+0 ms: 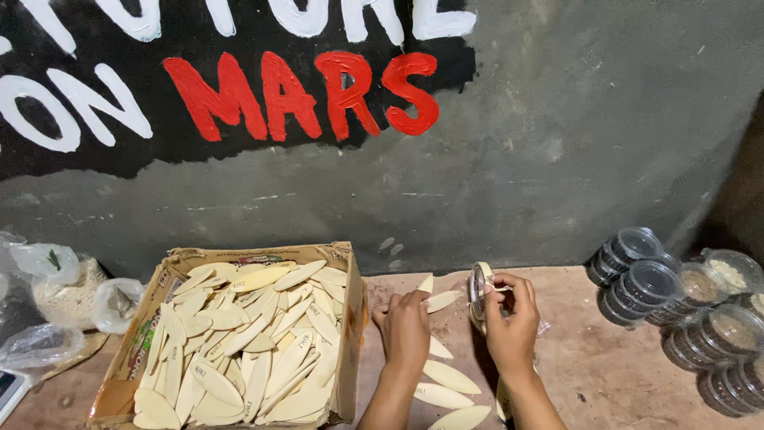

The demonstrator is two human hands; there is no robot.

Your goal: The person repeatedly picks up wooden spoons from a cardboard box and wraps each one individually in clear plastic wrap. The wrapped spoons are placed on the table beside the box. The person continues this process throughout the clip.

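Observation:
My left hand point(406, 328) rests on the wooden table point(589, 358), fingers on pale oval wooden pieces, one of which point(442, 300) sticks out past the fingertips. A roll of tape point(479, 291) stands upright on edge in my right hand point(511, 318), with my thumb and fingers pinching its free end. More oval wooden pieces point(450, 376) lie on the table between and below my wrists.
An open cardboard box point(348, 334) heaped with several oval wooden pieces sits at left. Clear plastic bags point(56, 295) lie at the far left. Stacks of small lidded plastic cups point(676, 302) fill the right side. A painted grey wall stands behind.

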